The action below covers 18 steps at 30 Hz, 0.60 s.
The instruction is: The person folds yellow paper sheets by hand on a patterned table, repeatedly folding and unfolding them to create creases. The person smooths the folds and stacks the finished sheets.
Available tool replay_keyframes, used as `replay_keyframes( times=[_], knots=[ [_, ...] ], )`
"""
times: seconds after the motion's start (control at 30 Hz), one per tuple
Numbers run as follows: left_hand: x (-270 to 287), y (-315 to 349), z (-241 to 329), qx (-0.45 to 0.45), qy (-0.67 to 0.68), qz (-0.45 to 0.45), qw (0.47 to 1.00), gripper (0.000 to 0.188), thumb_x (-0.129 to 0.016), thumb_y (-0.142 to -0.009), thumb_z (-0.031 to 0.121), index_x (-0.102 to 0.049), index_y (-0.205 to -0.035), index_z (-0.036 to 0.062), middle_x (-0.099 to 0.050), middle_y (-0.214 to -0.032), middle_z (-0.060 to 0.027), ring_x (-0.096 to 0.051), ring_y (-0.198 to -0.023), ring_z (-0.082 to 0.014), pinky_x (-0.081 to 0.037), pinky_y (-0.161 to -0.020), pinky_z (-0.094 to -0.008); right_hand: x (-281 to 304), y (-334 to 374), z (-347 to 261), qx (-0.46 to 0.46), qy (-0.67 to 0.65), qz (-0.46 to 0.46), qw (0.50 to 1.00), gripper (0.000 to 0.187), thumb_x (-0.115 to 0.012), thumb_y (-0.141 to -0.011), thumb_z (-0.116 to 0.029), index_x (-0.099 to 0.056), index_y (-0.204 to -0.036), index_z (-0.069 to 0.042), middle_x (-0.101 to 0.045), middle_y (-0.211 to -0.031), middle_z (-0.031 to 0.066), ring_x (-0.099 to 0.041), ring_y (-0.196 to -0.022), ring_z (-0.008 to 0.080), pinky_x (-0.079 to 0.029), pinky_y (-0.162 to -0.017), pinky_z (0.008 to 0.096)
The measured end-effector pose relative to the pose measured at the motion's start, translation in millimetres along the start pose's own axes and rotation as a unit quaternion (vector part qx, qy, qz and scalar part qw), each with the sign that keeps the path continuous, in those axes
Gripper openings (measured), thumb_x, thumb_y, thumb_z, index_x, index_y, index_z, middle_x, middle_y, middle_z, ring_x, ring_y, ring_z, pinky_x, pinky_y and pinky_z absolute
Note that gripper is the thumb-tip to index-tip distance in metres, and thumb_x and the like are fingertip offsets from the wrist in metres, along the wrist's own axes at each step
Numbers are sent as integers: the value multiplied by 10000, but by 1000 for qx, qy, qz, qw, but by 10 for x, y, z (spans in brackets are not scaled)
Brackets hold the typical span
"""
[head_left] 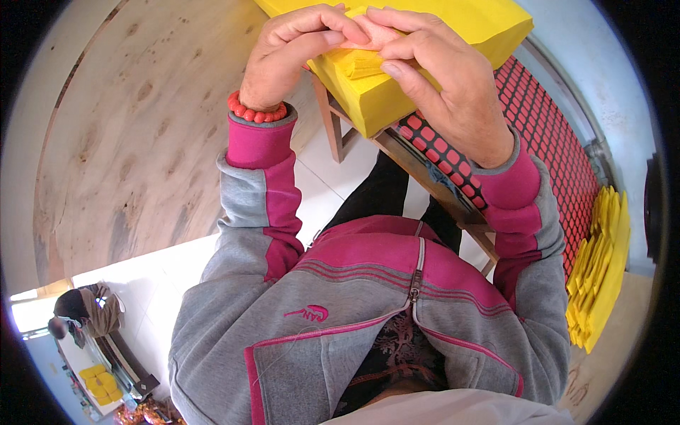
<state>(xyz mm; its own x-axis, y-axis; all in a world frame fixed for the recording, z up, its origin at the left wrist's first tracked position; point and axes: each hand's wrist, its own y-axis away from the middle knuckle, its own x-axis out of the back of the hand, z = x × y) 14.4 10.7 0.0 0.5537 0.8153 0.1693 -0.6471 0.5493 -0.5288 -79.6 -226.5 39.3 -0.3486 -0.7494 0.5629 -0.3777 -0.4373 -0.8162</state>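
Both hands meet at the top of the view over a large yellow block (pixel 382 106), which looks like stacked yellow paper or cloth. My left hand (pixel 287 53), with a red beaded bracelet (pixel 256 112) at its wrist, has its fingers bent and closed on a small pale pink piece (pixel 373 33). I cannot make out what kind of thing that is. From the other side my right hand (pixel 453 78) grips the same piece with curled fingers, its thumb lower down. Just under the fingers, a folded yellow bundle (pixel 363 65) lies on the block.
A wooden board surface (pixel 142 127) fills the left. The block rests on a wooden-legged bench (pixel 329 120) beside a red-and-black patterned cover (pixel 545 127). Several yellow folded pieces (pixel 598 269) stand stacked at right. Far lower left, yellow items (pixel 100 384) lie on another table near a person (pixel 88 312).
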Motion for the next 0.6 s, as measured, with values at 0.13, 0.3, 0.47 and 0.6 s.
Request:
replay_keyframes(
  times=[0.13,0.3,0.47,0.6],
  knots=[
    [49,-10,-8,-30,13,-27,999,261,-503,-936,106,-689,-1061,-29,-688,-1108,-105,-635,-1098,-202,-434,-1061,-349,-23,-10,-23,-5,-52,26,998,147,-735,-859,12,-663,-987,13,-692,-1151,221,-690,-1063,353,-555,-895,380],
    [99,-5,-72,-78,-6,-61,995,244,-565,-893,114,-676,-1066,-17,-680,-1123,-96,-628,-1117,-206,-384,-1134,-401,-62,-17,0,10,-50,39,998,163,-735,-854,20,-650,-993,16,-690,-1152,220,-695,-1044,343,-556,-881,371],
    [126,-20,-110,-101,-38,-70,992,200,-614,-897,70,-670,-1072,-10,-689,-1091,-72,-634,-1082,-176,-420,-1083,-367,-40,23,-17,-20,-26,23,999,198,-751,-836,17,-647,-1005,13,-685,-1165,221,-696,-1029,341,-561,-866,369],
    [98,-11,-99,-62,-42,-31,997,136,-625,-936,40,-670,-1059,2,-701,-1059,-62,-643,-1020,-140,-489,-948,-301,-21,32,-75,-66,-9,37,997,235,-783,-811,-5,-647,-1002,11,-675,-1190,233,-696,-1033,344,-565,-868,367]
  ],
)
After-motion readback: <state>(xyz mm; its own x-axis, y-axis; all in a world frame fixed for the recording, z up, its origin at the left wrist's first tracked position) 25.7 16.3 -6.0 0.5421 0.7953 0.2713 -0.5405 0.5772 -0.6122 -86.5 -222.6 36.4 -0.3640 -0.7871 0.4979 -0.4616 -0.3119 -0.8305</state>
